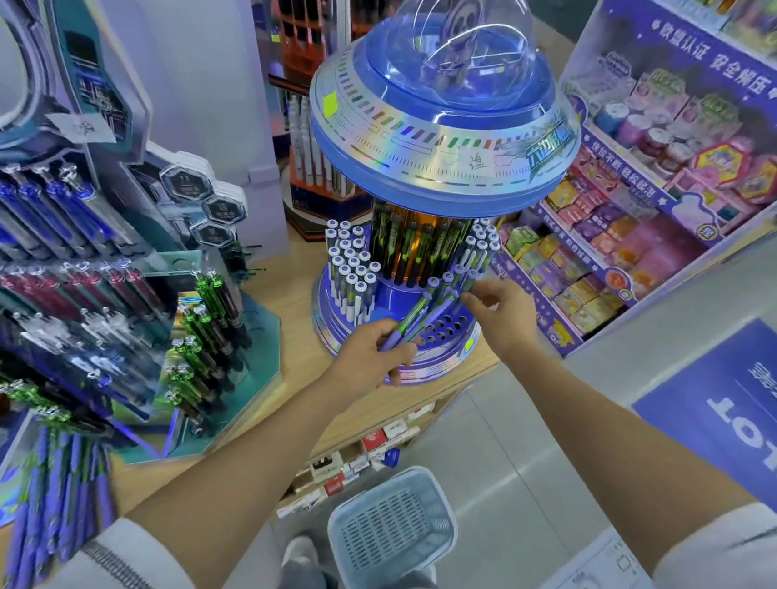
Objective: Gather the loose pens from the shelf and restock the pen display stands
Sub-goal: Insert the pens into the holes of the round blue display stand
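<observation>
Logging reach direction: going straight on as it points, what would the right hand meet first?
The right hand would probably meet the upright pens in the stand first; depth unclear.

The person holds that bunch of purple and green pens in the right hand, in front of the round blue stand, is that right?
Not quite. The head view shows the bunch of pens gripped in the left hand, in front of the round blue stand. The right hand reaches toward pens standing in that stand.

Bright, even shop light; glare on dome (459, 30); blurred, bowed left edge.
</observation>
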`<state>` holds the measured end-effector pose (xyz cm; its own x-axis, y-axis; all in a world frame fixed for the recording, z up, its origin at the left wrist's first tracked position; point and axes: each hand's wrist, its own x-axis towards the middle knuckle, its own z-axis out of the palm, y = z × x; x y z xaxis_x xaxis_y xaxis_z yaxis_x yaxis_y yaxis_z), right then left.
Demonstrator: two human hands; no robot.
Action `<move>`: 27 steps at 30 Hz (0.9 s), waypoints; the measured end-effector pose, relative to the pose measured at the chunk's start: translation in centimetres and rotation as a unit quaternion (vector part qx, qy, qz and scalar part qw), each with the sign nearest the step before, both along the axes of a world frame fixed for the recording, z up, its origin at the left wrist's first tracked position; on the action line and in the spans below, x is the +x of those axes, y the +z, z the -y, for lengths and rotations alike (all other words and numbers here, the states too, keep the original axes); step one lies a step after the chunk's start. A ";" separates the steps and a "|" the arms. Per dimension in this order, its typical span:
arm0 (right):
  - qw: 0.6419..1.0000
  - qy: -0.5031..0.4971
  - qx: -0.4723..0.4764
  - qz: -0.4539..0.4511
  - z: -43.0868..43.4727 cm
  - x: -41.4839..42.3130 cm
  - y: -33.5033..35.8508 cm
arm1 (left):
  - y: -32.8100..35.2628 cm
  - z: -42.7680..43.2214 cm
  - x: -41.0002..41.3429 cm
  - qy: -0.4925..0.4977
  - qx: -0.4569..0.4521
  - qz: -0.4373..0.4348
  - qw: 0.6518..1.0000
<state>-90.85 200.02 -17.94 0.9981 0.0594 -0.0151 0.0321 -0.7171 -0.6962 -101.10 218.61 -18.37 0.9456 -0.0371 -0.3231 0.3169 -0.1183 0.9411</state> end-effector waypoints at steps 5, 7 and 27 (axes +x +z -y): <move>0.999 -0.006 -0.042 0.016 0.1 -0.1 -0.3 | 0.0 -0.1 0.3 0.000 0.002 0.000 1.000; 0.999 -0.020 0.018 0.040 0.3 -0.9 -0.2 | 0.1 0.0 0.4 0.000 0.006 0.002 1.000; 0.970 -0.069 0.228 0.040 3.2 -1.5 3.6 | 0.8 1.7 1.3 -0.012 -0.005 -0.005 1.000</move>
<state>-92.39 196.84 -14.29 0.9938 -0.0936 0.0597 0.0248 -0.3368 -0.9412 -99.85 216.96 -17.60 0.9412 -0.0635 -0.3318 0.3231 -0.1172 0.9391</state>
